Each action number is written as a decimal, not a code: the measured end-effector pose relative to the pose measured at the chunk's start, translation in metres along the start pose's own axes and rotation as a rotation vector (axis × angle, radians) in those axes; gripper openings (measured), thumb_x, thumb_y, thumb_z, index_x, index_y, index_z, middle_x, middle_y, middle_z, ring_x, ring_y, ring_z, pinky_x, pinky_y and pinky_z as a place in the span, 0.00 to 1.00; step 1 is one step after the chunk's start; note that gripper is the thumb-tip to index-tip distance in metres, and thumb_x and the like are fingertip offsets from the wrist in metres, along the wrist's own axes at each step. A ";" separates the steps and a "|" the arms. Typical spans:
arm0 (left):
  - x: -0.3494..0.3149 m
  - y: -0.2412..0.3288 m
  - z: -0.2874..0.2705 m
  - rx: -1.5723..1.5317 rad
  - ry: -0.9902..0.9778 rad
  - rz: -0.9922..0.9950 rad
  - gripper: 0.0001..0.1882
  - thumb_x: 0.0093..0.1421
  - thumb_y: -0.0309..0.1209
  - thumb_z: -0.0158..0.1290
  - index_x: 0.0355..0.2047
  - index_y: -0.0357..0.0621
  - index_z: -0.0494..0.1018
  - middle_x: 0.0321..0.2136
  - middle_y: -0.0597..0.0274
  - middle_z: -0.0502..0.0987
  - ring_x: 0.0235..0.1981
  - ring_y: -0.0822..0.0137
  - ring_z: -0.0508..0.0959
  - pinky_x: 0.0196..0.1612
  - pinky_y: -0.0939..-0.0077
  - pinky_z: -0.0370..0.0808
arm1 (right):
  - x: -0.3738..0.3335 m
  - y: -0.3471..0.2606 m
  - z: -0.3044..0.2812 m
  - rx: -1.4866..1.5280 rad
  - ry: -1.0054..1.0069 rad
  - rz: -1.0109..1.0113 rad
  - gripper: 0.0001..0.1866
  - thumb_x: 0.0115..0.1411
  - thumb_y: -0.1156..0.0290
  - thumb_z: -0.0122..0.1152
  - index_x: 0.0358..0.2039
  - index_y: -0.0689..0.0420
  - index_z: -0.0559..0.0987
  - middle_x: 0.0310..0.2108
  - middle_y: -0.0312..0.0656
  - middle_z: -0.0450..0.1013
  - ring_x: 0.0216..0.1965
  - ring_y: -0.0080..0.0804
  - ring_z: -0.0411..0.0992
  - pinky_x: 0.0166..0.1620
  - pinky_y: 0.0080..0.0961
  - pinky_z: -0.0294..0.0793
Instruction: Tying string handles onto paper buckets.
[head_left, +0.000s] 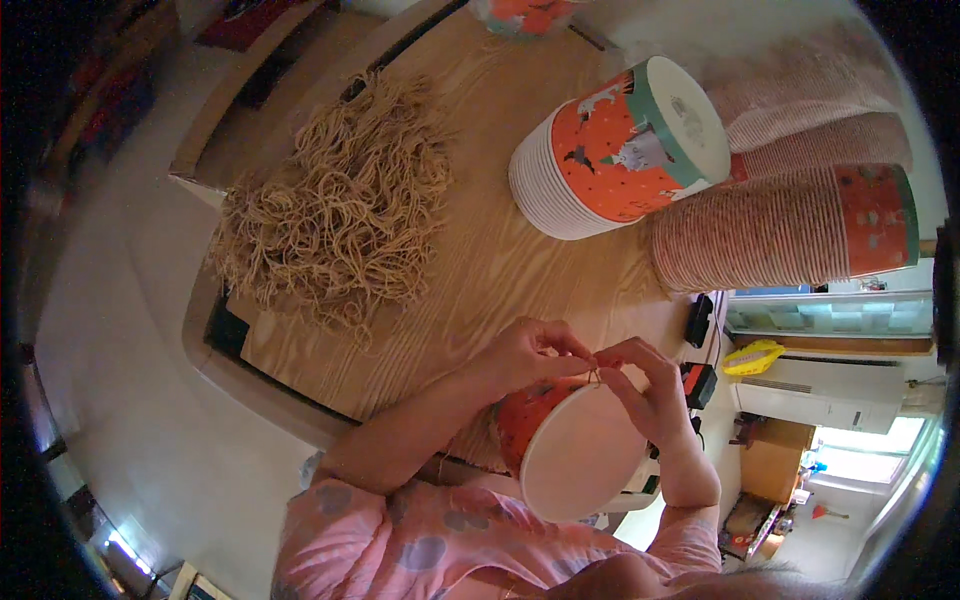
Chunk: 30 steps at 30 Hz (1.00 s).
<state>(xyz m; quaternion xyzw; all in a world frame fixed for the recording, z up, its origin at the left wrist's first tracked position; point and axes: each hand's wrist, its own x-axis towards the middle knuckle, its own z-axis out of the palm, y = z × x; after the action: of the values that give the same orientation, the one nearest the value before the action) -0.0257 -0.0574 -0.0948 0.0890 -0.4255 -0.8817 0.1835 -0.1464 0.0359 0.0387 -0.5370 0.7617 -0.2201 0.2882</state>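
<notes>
My left hand (535,357) and my right hand (648,385) meet at the rim of an orange paper bucket (520,428) with a round pale end (585,455). Fingers and thumbs of both hands are pinched together on a thin strand of twine (594,377) at that rim. Whether the strand is knotted there is too small to tell. The bucket is tilted close against my body, and part of its side is hidden behind the pale end and my left forearm.
A tangled heap of tan twine (340,210) lies on the wooden table (500,110). Beyond my hands is a stack of nested orange and green paper buckets (620,150). Another long stack (780,230) has twine-like ridges along it. Small black boxes (700,320) sit near the table's edge.
</notes>
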 end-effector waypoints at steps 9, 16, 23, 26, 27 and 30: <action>-0.001 0.013 0.000 -0.136 0.032 -0.088 0.10 0.51 0.31 0.57 0.33 0.40 0.75 0.28 0.66 0.77 0.26 0.79 0.73 0.31 0.85 0.70 | 0.007 0.008 0.001 0.110 -0.071 0.047 0.03 0.51 0.78 0.58 0.27 0.62 0.76 0.27 0.38 0.73 0.32 0.24 0.70 0.37 0.20 0.68; -0.005 0.018 0.000 0.015 -0.042 -0.029 0.10 0.51 0.31 0.57 0.33 0.39 0.74 0.28 0.66 0.77 0.27 0.79 0.73 0.32 0.82 0.70 | 0.006 0.013 0.004 0.113 -0.047 0.051 0.02 0.51 0.78 0.58 0.27 0.62 0.76 0.26 0.37 0.73 0.31 0.22 0.69 0.37 0.19 0.67; -0.007 0.025 0.003 0.261 0.026 0.036 0.08 0.50 0.29 0.57 0.30 0.41 0.75 0.25 0.67 0.76 0.26 0.79 0.72 0.31 0.83 0.69 | 0.008 0.010 0.005 0.106 -0.057 0.070 0.01 0.51 0.78 0.56 0.25 0.62 0.74 0.24 0.35 0.71 0.30 0.20 0.69 0.36 0.17 0.67; -0.007 0.021 0.002 0.205 0.025 0.014 0.07 0.50 0.28 0.56 0.29 0.40 0.74 0.25 0.67 0.75 0.26 0.79 0.72 0.31 0.83 0.69 | 0.008 0.017 0.006 0.197 -0.064 0.075 0.05 0.51 0.76 0.59 0.28 0.62 0.72 0.26 0.35 0.70 0.31 0.21 0.69 0.37 0.18 0.67; -0.007 0.020 0.001 0.176 0.022 0.011 0.06 0.50 0.27 0.55 0.29 0.40 0.73 0.25 0.67 0.75 0.27 0.79 0.72 0.32 0.82 0.70 | 0.008 0.020 0.006 0.298 -0.045 0.080 0.08 0.51 0.74 0.61 0.30 0.61 0.72 0.27 0.36 0.70 0.31 0.22 0.69 0.38 0.19 0.67; -0.006 0.020 0.001 0.139 0.020 -0.007 0.05 0.51 0.25 0.54 0.29 0.39 0.72 0.25 0.66 0.74 0.27 0.79 0.72 0.32 0.82 0.70 | 0.008 0.021 0.007 0.260 -0.077 0.034 0.10 0.51 0.74 0.62 0.31 0.60 0.69 0.27 0.35 0.68 0.31 0.22 0.69 0.37 0.19 0.68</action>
<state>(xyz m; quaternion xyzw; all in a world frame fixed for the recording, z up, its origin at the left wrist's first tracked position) -0.0158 -0.0655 -0.0786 0.1117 -0.4834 -0.8498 0.1778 -0.1583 0.0353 0.0183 -0.4902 0.7241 -0.2913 0.3880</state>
